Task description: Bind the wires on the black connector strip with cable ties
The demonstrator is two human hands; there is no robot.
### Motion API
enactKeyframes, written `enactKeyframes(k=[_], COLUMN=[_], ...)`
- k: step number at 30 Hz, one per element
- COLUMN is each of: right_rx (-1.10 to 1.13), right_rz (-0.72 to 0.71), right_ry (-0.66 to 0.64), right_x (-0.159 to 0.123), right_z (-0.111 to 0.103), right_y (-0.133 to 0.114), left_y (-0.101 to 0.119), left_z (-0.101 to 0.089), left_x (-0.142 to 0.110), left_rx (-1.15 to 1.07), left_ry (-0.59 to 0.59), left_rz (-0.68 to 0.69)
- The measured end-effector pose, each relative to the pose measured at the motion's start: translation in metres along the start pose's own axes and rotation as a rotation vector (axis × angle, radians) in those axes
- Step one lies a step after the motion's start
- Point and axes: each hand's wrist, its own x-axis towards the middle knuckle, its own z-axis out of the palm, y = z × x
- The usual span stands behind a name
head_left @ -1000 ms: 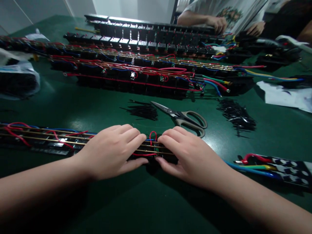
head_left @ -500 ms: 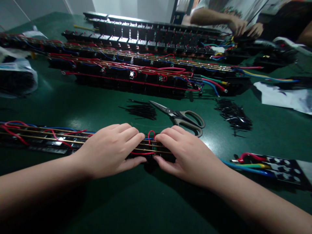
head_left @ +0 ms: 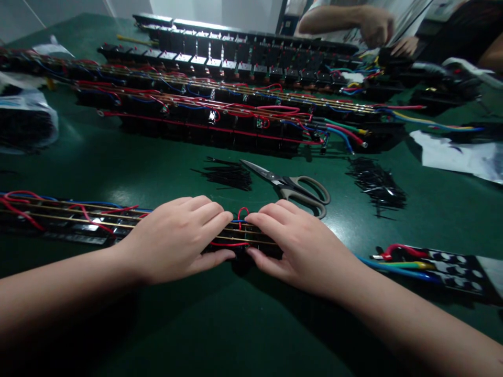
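Note:
A long black socket strip with brass rails and red and blue wires lies across the green table in front of me. My left hand lies over it, fingers together on top, thumb against the near side. My right hand grips the same strip just to the right in the same way. A small red wire loop stands up between my fingertips.
Scissors lie just beyond my hands, between two piles of black cable ties. Several wired strips are lined up farther back. Another strip lies at right, a plastic bag at left. Another person's hands work at the far edge.
My hands have stayed on the strip, with the fingertips drawing slightly closer to the red loop. The other person's hand at the far edge has moved right and lifted.

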Motion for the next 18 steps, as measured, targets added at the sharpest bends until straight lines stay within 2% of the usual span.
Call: enactKeyframes(k=[6, 12, 18], right_rx=[-0.014, 0.027, 0.046], right_rz=[0.002, -0.054, -0.031], right_ry=[0.010, -0.007, -0.013], right_x=[0.0003, 0.0004, 0.0013], right_z=[-0.0008, -0.0029, -0.0038], right_y=[-0.0010, 0.0001, -0.0002], left_y=[-0.0003, -0.0004, 0.0003], left_z=[0.0000, -0.0004, -0.0008], left_x=[0.0007, 0.0010, 0.0004], left_rx=[0.013, -0.013, 0.007], left_ry=[0.011, -0.009, -0.012], left_rz=[-0.001, -0.006, -0.011])
